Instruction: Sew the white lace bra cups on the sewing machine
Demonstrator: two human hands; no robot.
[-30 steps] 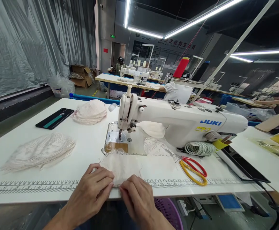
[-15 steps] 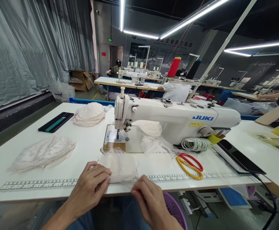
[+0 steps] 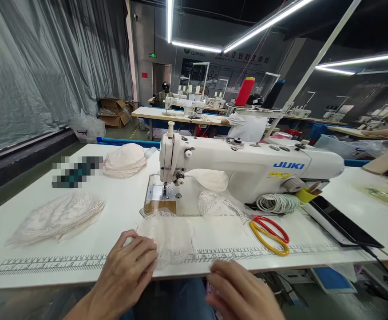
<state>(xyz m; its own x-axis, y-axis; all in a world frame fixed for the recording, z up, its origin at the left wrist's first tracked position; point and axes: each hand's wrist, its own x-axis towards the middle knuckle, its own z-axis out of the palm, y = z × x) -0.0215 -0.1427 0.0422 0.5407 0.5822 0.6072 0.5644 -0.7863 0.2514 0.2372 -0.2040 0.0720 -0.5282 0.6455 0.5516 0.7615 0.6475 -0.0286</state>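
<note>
My left hand (image 3: 129,262) pinches the left edge of a sheer cream lace fabric piece (image 3: 174,235), with the thumb tucked under the fingers. The piece lies at the table's front edge, its far end close to the needle plate of the white sewing machine (image 3: 207,155). To the right, my right hand (image 3: 242,289) hovers at the table edge, apart from the fabric. Its fingers are loosely bent and a little blurred, and nothing shows between them. A fine thread runs along the fabric's right side.
Stacked lace pieces (image 3: 59,215) lie at left, another stack (image 3: 124,161) behind them. Right of the fabric are white lace (image 3: 214,204), red-and-yellow-handled scissors (image 3: 269,235), a coil of white cord (image 3: 277,202) and a black-screened tablet (image 3: 340,220). A printed ruler (image 3: 50,264) runs along the front.
My right hand has moved right and toward me, away from the fabric, and its fingers have loosened. My left hand stays on the fabric's edge. The view has shifted slightly.
</note>
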